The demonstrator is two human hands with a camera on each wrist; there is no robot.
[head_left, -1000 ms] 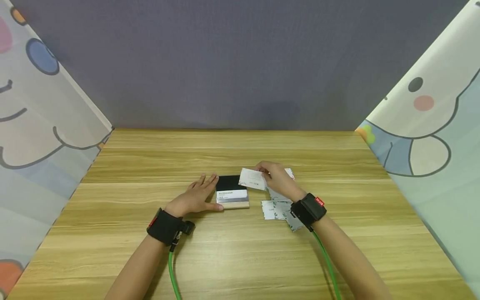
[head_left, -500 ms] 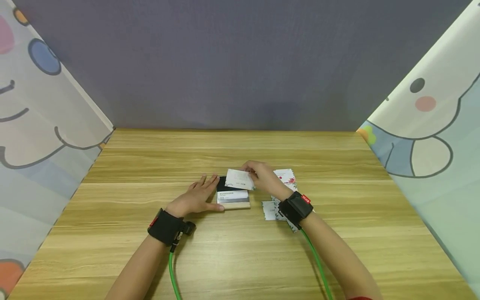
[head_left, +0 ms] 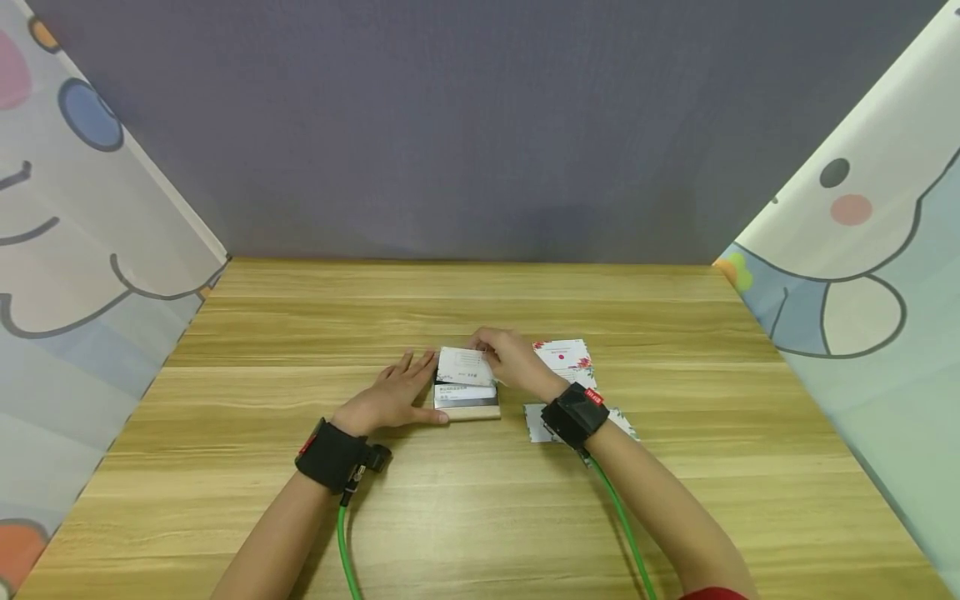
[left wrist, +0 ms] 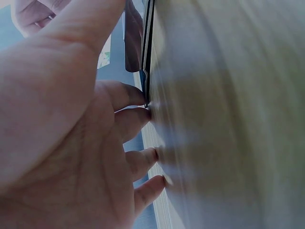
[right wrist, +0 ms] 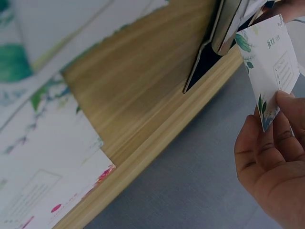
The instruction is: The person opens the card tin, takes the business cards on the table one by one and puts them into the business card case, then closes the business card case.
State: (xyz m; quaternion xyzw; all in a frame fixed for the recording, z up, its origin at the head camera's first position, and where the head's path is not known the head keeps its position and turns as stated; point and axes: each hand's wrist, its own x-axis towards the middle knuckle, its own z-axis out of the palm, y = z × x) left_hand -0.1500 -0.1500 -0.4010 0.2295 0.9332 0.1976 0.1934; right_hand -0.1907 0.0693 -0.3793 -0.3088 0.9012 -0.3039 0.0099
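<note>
A flat card case [head_left: 480, 412] with a dark inside and a pale near edge lies at the middle of the table. A white printed card sits in its near part. My left hand [head_left: 390, 402] rests spread at the case's left side, its thumb at the near left corner and fingertips down by the far left corner. My right hand [head_left: 513, 364] pinches a business card [head_left: 461, 367] by its right end. In the head view this card overlaps the dark far half of the case. The right wrist view shows the card [right wrist: 271, 67] tilted, with green leaf prints.
Right of the case lie several loose floral cards: a red-flowered one [head_left: 566, 358] farther back and leaf-edged ones [head_left: 536, 422] nearer, partly hidden under the right wrist. A grey panel [head_left: 472, 167] rises behind the wooden table [head_left: 450, 517]. Green cables trail from both wrist cameras.
My right hand has carried the business card left and slightly nearer, from beside the case to over its dark half. More of the red-flowered card shows. The left hand stays put.
</note>
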